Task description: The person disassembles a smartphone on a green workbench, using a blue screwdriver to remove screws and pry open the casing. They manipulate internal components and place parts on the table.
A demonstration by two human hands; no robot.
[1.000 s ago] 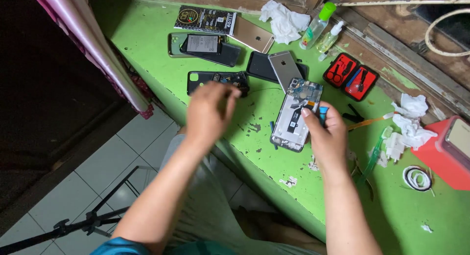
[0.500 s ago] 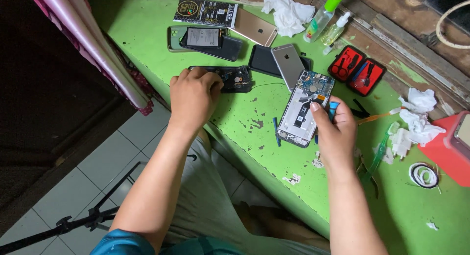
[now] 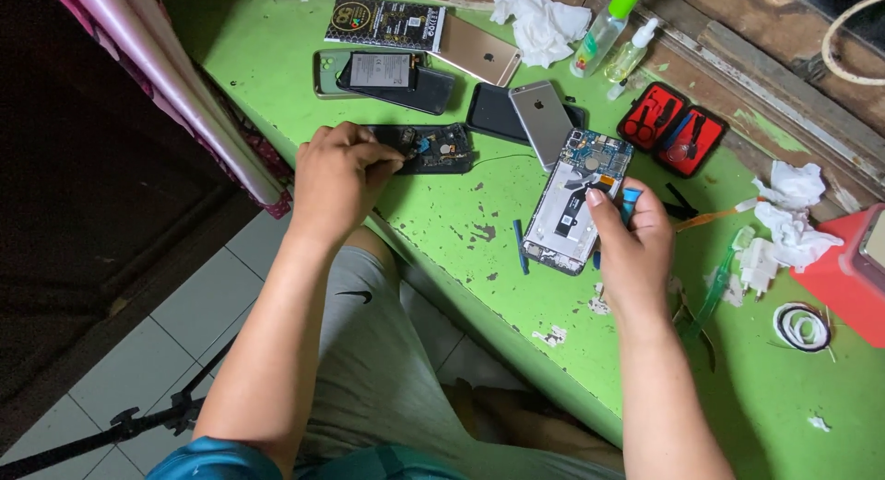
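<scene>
Now the left hand [image 3: 339, 176] has reached and pinches the black phone back frame [image 3: 426, 148], while the right hand [image 3: 631, 245] keeps fingers pressed on the opened grey smartphone [image 3: 573, 203].

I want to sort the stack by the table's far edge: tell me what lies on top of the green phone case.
A dark phone lies across the green phone case, carrying a grey battery. Only the case's left end shows; whatever lies beneath the phone is hidden.

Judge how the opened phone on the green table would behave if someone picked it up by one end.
The opened phone looks like a rigid flat slab, so it would probably stay stiff, not sag. Its circuit board and cables are exposed, so it seems fragile to touch. Lying flat under the right hand, it is unlikely to roll.
</scene>
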